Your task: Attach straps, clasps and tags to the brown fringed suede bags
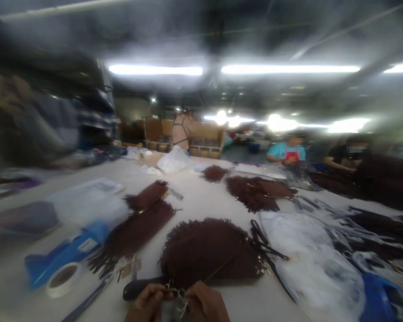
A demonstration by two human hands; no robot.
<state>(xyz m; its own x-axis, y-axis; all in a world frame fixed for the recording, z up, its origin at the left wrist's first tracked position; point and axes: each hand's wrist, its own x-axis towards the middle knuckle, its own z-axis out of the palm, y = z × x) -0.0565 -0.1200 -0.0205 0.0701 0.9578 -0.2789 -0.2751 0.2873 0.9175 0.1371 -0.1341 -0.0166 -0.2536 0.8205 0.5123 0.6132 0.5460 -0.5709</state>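
Observation:
In front of me a dark brown fringed bag point(208, 250) lies on the table, with gold-coloured fittings at its corners. My left hand point(146, 302) is closed, pinching a small metal clasp point(169, 285) at the bag's near left corner. Close beside it, my right hand point(204, 300) is closed too, its fingertips on a thin whitish strip point(182, 307) hanging between the hands. Blur hides the exact grip. A dark strap point(139, 288) with a rounded end sticks out left of the clasp. Another dark strap point(267, 243) loops at the bag's right side.
Left are more brown fringed pieces point(139, 228), a tape roll point(63, 278), a blue packet point(70, 250) and clear plastic point(87, 201). Crumpled white plastic point(312, 264) and wrapped straps lie right. Further brown bags point(258, 192) sit beyond. Co-workers point(286, 152) are across the table.

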